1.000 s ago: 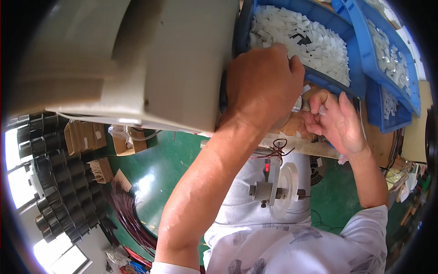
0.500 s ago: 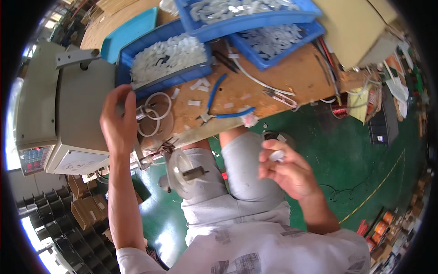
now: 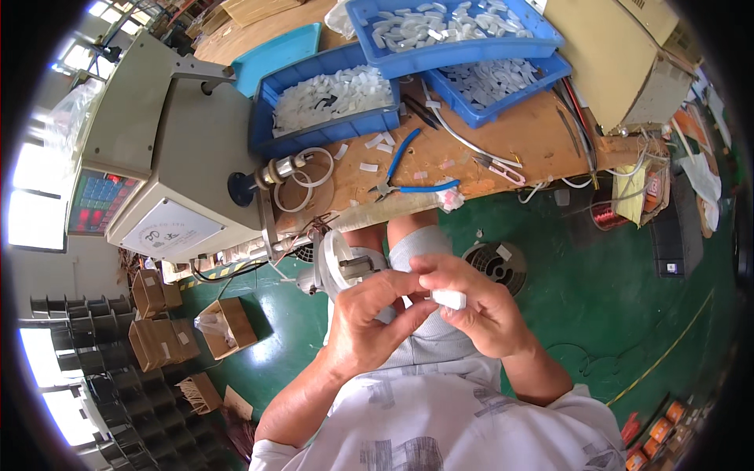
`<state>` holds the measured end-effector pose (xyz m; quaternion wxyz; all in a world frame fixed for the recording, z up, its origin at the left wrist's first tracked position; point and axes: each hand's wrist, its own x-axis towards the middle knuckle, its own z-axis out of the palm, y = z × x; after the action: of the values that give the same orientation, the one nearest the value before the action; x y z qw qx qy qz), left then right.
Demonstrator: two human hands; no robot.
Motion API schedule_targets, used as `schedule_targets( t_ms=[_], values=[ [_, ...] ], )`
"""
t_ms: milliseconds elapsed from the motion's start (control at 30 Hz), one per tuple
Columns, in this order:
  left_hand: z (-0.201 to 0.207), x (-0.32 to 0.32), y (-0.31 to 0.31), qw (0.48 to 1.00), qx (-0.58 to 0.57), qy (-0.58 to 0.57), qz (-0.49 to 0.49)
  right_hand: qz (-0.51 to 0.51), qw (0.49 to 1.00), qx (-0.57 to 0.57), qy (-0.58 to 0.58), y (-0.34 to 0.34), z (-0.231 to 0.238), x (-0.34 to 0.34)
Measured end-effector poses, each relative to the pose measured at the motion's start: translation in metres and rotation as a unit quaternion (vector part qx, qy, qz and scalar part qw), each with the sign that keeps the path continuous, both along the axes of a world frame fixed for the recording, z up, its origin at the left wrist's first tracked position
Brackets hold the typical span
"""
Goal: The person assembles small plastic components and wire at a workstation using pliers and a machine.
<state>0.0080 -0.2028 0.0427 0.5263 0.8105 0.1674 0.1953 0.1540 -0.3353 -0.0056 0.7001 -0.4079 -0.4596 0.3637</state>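
Note:
My right hand (image 3: 491,318) is closed on a small white plastic piece (image 3: 449,299), held between thumb and fingers above my lap. From the left, my left hand (image 3: 369,320) meets it, thumb and forefinger pinched at the piece's near end; whatever they grip there is too small to make out. Just beyond my left hand, a clear round disc (image 3: 334,263) with a metal shaft hangs below the table edge. On the wooden table (image 3: 345,196) lie blue-handled cutting pliers (image 3: 404,187), thread snips (image 3: 503,169) and several white scraps.
A beige machine (image 3: 200,169) with a keypad and spindle (image 3: 275,173) stands at the left. Blue trays (image 3: 326,129) of small white parts fill the table's back. A copper wire spool (image 3: 605,212) sits at the right; a floor fan (image 3: 499,267) lies below.
My left hand has come away from the machine's spindle, down and right to my right hand. My right hand has shifted slightly left and down with the white piece. The view has tilted.

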Motion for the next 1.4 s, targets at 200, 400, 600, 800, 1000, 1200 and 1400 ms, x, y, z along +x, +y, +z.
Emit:
schedule_targets(
  t_ms=[200,400,600,800,1000,1200,1400],
  values=[
    [0.006,-0.024,0.013,0.996,0.082,0.023,0.022,-0.091,0.970,-0.111,-0.197,-0.006,0.021,-0.005],
    [-0.007,-0.038,0.024,0.988,0.142,-0.051,0.035,-0.074,0.971,-0.118,-0.195,0.010,0.023,-0.015],
    [-0.010,-0.056,0.038,0.991,0.062,-0.111,0.027,-0.008,0.984,-0.114,-0.137,0.037,0.032,-0.025],
    [-0.014,-0.068,0.046,0.987,-0.054,-0.140,0.054,0.014,0.982,-0.119,-0.144,0.052,0.031,-0.030],
    [-0.010,-0.073,0.051,0.991,-0.036,-0.122,0.050,0.026,0.983,-0.126,-0.133,0.053,0.041,-0.032],
    [-0.010,-0.079,0.052,0.991,-0.028,-0.125,0.043,0.028,0.977,-0.096,-0.190,0.056,0.046,-0.032],
    [-0.004,-0.079,0.056,0.989,-0.070,-0.129,-0.012,0.053,0.978,-0.109,-0.172,0.052,0.051,-0.031]
  ],
)
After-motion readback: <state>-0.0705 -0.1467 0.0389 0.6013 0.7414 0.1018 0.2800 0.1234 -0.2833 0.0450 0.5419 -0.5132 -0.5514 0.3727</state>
